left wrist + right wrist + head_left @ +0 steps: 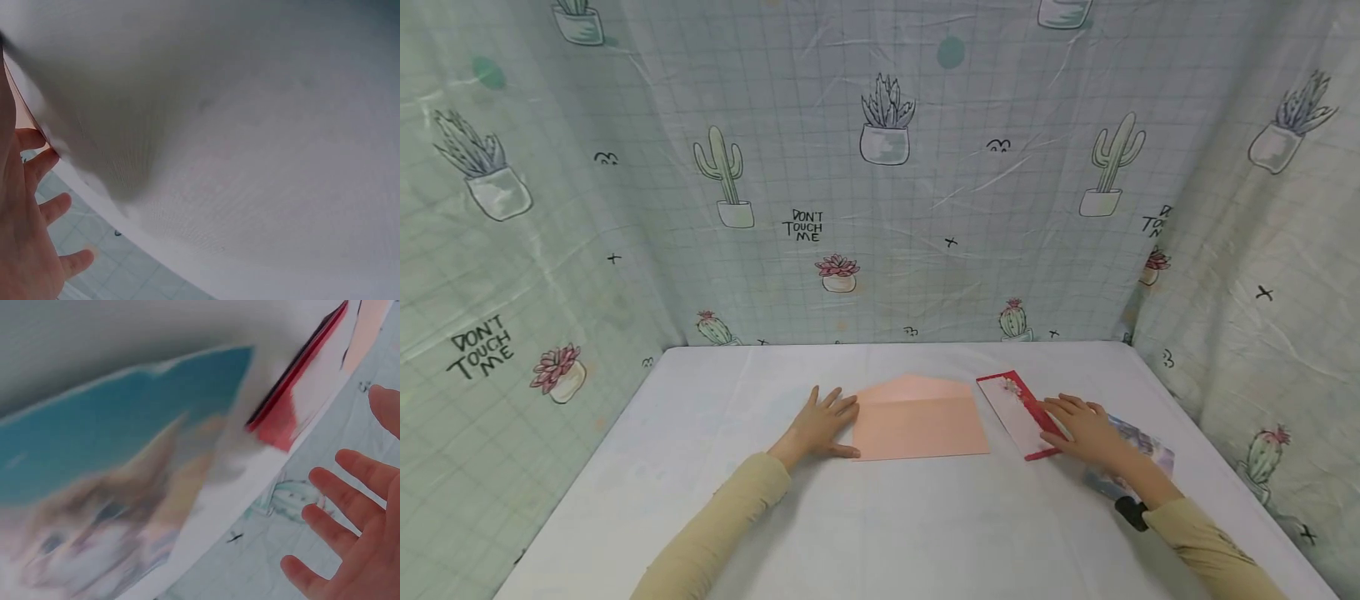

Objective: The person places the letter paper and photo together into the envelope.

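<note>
One white surface (925,533) bears a peach envelope (921,431), its edge at the spread-fingered left hand (822,425); well apart, the loosely extended right hand (1087,431) reaches over a red-bordered card (1012,410). The envelope looks light, easily creased; best pinched by its edges.

The peach envelope (921,429) lies flat, flap unfolded, against the left hand (820,423). The flowered red-and-white card (1011,412) slants at the right hand (1084,427); the cat picture (119,481) lies flat, partly hidden, beneath that wrist.
</note>
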`<control>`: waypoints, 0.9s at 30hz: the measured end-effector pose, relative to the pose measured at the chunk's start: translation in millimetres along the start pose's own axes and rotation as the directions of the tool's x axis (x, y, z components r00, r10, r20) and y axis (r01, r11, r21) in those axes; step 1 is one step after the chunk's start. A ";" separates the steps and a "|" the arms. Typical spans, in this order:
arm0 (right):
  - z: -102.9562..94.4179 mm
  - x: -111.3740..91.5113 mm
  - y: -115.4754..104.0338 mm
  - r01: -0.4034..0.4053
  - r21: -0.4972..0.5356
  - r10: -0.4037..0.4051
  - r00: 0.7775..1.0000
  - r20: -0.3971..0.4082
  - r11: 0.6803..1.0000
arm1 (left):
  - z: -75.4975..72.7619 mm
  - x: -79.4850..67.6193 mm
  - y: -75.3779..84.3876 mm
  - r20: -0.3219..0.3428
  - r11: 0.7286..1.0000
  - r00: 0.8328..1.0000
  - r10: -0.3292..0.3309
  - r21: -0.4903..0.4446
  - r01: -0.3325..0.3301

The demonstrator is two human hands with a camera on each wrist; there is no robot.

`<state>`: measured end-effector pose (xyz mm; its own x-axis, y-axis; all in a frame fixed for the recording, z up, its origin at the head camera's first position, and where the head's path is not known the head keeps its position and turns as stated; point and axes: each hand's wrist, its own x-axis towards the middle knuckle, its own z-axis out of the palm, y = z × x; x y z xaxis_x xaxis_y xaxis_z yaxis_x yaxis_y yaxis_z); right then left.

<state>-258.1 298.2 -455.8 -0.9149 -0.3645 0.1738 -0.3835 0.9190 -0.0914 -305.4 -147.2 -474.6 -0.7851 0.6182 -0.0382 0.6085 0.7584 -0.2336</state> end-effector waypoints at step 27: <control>-8.8 -62.0 87.0 -0.140 -0.098 0.139 0.990 -0.016 0.985 | -1.9 -0.6 1.6 0.001 1.000 1.000 0.007 0.030 -0.007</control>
<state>-233.6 402.2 -465.9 -0.9570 -0.2311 0.1751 -0.2378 0.9712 -0.0178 -303.8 -146.0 -473.1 -0.7808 0.6234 -0.0410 0.6105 0.7474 -0.2622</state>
